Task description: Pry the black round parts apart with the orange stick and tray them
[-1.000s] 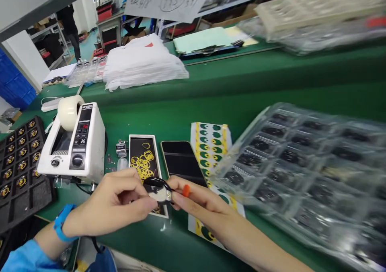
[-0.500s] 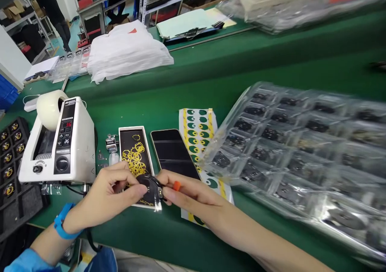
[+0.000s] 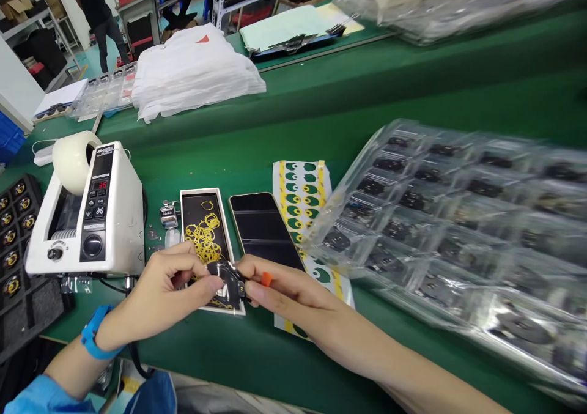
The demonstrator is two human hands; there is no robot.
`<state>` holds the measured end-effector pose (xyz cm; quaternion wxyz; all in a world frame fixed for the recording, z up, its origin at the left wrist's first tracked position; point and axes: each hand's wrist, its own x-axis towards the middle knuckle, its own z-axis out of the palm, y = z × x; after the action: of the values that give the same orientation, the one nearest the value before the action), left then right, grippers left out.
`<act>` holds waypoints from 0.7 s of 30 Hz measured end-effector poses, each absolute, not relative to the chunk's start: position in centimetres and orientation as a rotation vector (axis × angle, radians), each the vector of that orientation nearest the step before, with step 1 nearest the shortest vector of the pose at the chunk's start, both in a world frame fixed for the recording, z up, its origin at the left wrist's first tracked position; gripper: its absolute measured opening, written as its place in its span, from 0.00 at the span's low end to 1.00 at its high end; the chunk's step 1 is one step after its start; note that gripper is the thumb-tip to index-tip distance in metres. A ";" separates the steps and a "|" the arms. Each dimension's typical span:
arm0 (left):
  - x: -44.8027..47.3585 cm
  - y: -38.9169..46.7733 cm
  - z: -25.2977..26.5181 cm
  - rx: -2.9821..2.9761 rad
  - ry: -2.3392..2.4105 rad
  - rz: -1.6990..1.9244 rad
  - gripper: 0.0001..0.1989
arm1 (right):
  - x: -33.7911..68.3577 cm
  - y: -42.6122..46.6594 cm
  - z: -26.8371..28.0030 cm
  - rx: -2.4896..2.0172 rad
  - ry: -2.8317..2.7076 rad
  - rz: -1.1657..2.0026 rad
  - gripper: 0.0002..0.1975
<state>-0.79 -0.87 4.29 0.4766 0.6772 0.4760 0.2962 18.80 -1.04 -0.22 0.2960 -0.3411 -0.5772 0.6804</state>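
A small black rounded part point(image 3: 230, 284), with a shiny clear film on its face, is held between my two hands over the front of a white-rimmed box. My left hand point(image 3: 169, 295) pinches its left side with thumb and forefinger. On the right edge, my right hand point(image 3: 287, 292) grips it between thumb and fingers. A small orange piece point(image 3: 266, 279) shows between the right fingers; what it belongs to is hidden. Beneath the hands, the box point(image 3: 182, 209) contains many yellow rings point(image 3: 204, 236). A dark-screened phone point(image 3: 261, 230) lies beside the box.
At left stands a white tape dispenser point(image 3: 114, 212), with a black tray point(image 3: 18, 316) of round parts beyond it. A sticker sheet point(image 3: 300, 188) lies right of the phone. Clear blister trays point(image 3: 353, 200) with black parts cover the right. White sheets point(image 3: 192, 74) are stacked behind.
The black part is turned slightly, its face showing more, and the film strip that hung below it now lies closer against it. Both hands keep their hold. A person in the background has shifted right.
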 end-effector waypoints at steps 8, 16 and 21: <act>-0.6 -1.2 4.0 1.768 1.193 0.746 0.14 | 18.7 -1.1 -0.3 -0.915 -1.554 1.784 0.24; -0.8 -1.3 3.4 2.348 1.386 0.883 0.12 | 18.9 -1.1 -0.5 -0.986 -1.566 1.712 0.25; -1.1 -1.0 3.6 2.273 1.341 1.211 0.04 | 18.9 -0.9 -0.6 -0.953 -1.500 1.741 0.25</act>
<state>-1.13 -1.03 3.56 0.1187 0.7772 0.4587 0.4140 18.95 -0.93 -0.56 0.3208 -0.3629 -0.5710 0.6628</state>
